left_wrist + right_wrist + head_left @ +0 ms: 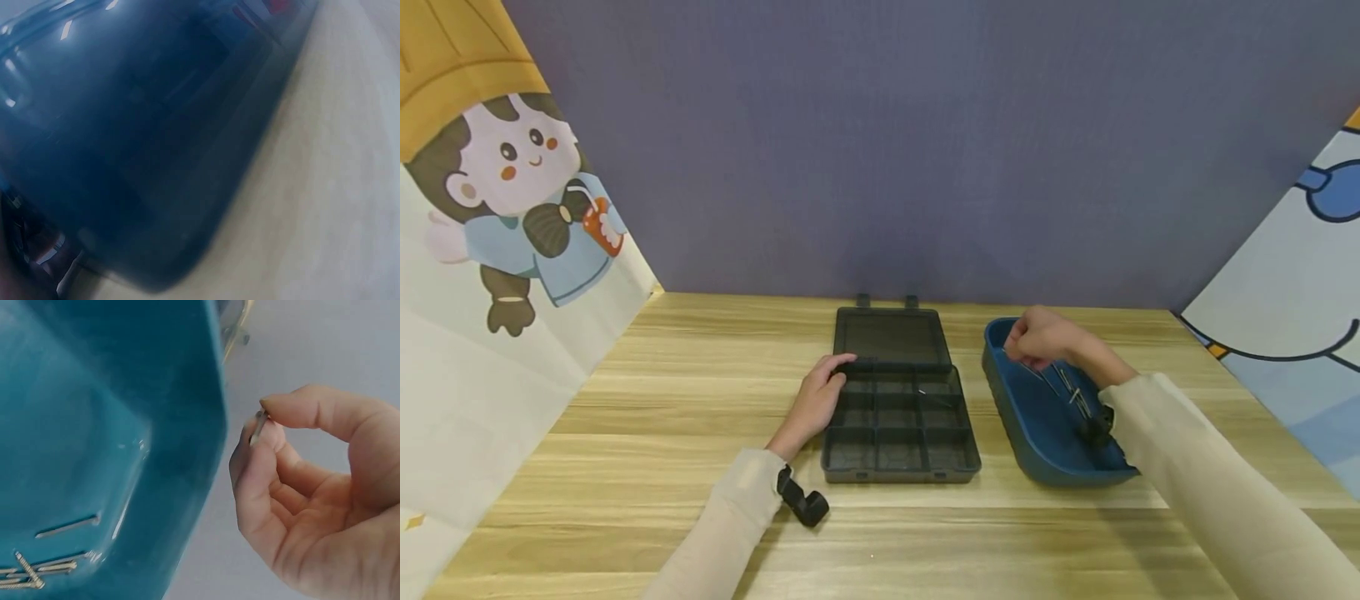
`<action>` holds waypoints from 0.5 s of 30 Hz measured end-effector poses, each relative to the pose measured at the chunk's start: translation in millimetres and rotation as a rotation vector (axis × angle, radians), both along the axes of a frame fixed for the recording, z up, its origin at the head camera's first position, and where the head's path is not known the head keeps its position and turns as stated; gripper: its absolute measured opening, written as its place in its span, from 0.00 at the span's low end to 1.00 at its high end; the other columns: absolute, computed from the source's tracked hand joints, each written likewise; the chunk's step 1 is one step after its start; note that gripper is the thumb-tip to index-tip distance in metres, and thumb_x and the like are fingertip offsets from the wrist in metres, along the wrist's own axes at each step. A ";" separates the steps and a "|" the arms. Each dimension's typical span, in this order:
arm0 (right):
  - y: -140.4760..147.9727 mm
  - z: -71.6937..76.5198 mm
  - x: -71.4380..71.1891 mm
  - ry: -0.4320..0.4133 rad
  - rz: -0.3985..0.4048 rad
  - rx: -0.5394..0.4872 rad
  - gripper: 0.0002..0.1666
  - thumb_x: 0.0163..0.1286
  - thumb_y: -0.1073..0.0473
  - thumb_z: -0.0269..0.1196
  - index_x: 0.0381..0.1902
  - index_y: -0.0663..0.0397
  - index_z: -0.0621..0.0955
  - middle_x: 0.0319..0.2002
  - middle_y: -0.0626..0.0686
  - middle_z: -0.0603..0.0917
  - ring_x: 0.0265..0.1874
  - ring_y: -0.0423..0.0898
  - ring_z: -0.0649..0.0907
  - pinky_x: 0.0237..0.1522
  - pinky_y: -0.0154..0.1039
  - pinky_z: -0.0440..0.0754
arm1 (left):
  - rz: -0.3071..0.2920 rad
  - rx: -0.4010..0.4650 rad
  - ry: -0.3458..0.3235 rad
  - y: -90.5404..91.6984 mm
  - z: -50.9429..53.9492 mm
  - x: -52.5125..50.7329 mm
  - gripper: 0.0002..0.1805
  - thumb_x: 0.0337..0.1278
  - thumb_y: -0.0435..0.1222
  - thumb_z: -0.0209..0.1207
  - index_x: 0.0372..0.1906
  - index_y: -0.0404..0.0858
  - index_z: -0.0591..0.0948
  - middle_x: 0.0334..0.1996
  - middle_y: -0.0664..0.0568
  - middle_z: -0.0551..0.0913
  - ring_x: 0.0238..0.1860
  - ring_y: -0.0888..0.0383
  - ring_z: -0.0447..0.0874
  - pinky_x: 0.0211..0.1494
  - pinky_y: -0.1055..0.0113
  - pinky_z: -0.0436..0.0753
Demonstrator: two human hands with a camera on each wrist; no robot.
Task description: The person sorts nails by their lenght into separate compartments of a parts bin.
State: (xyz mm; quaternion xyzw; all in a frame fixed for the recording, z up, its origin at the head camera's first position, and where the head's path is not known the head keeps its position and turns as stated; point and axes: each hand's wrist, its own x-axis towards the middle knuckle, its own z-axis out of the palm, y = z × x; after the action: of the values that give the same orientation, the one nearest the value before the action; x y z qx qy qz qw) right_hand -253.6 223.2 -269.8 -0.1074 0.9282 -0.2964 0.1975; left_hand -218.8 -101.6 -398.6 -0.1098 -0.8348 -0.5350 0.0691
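My left hand rests against the left side of a dark translucent organizer box, its fingertips near the hinge. The box's lid is folded back, and a thin metal piece lies across the right side of the compartments. Over the far left end of a blue tub, my right hand pinches a small metal screw between thumb and fingertips. Several screws lie on the tub's floor. A blurred dark blue surface fills much of the left wrist view.
Box and tub stand side by side on a wood-grain table, with a narrow gap between them. A grey-purple panel rises behind the table. Printed cartoon walls flank it. Black wrist cameras are strapped to the wrists.
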 end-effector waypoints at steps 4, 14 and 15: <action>-10.2 4.6 -0.1 -0.013 0.027 -0.024 0.16 0.53 0.73 0.52 0.12 0.51 0.65 0.12 0.46 0.61 0.14 0.41 0.59 0.22 0.36 0.63 | -0.002 0.001 -0.001 -0.1 -0.2 0.2 0.21 0.66 0.30 0.43 0.61 0.34 0.74 0.61 0.41 0.73 0.67 0.43 0.65 0.69 0.46 0.64; -35.5 6.9 -4.6 0.002 0.061 -0.050 0.12 0.55 0.73 0.55 0.38 0.69 0.78 0.31 0.55 0.79 0.19 0.42 0.69 0.26 0.37 0.72 | -0.008 0.007 -0.021 -0.8 -1.1 -0.3 0.21 0.68 0.31 0.43 0.62 0.35 0.74 0.61 0.42 0.73 0.67 0.44 0.66 0.67 0.46 0.65; -37.9 6.6 -5.2 0.003 0.063 -0.047 0.12 0.55 0.73 0.55 0.38 0.68 0.79 0.31 0.54 0.79 0.19 0.41 0.69 0.26 0.37 0.72 | -0.009 0.007 -0.021 -0.8 -0.9 -0.4 0.21 0.68 0.31 0.42 0.62 0.35 0.74 0.62 0.42 0.73 0.67 0.44 0.66 0.67 0.46 0.65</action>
State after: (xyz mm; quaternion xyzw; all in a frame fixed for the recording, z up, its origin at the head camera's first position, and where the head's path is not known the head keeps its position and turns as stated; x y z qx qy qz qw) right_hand -258.8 185.3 -263.2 -0.1415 0.9175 -0.3115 0.2029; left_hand -219.1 -102.4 -399.5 -0.1074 -0.8332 -0.5393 0.0583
